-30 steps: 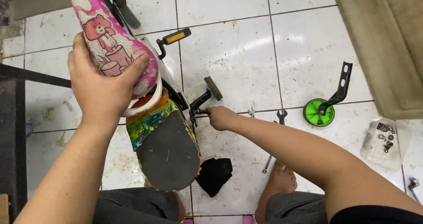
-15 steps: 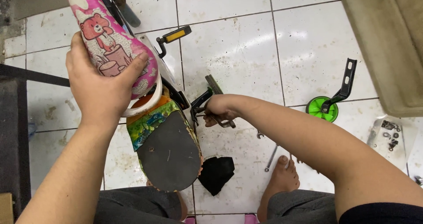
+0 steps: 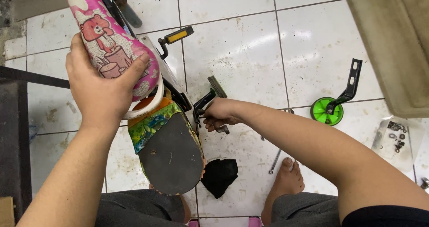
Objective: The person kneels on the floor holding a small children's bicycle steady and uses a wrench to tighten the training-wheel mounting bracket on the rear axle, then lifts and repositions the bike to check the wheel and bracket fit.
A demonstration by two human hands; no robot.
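Pink bear-printed bicycle frame tube gripped by left hand, fingers wrapped around it; long axis slanted up-left. Right hand closed on black crank arm.

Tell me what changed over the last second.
The right hand drew back from the floor toward the bike and closed on a dark tool by the crank. The left hand keeps gripping the pink frame; the green training wheel and black cloth lie unmoved.
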